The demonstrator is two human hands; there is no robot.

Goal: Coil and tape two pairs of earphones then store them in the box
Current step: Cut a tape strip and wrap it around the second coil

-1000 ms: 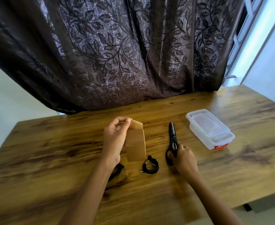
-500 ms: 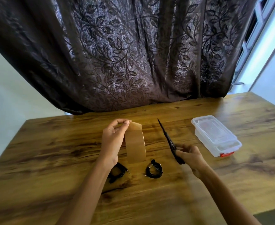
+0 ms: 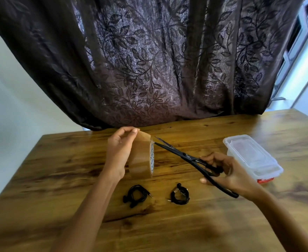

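My left hand (image 3: 120,151) pinches the pulled-out end of a brown tape roll (image 3: 142,159) and holds it upright above the wooden table (image 3: 58,170). My right hand (image 3: 227,173) grips black scissors (image 3: 189,159) by the handles. Their blades are parted, with the tips at the roll's upper right edge. Two coiled black earphones lie on the table below: one coil (image 3: 137,195) under my left wrist, the other coil (image 3: 179,194) to its right. A clear plastic box (image 3: 251,157) with its lid on and a red clip stands at the right.
A dark leaf-patterned curtain (image 3: 149,60) hangs behind the table's far edge. A window frame (image 3: 298,42) shows at the upper right. The table's left edge runs diagonally beside a pale wall.
My right hand picked the scissors up off the table, opened the blades and brought the tips to the tape roll. My left hand kept holding the tape.
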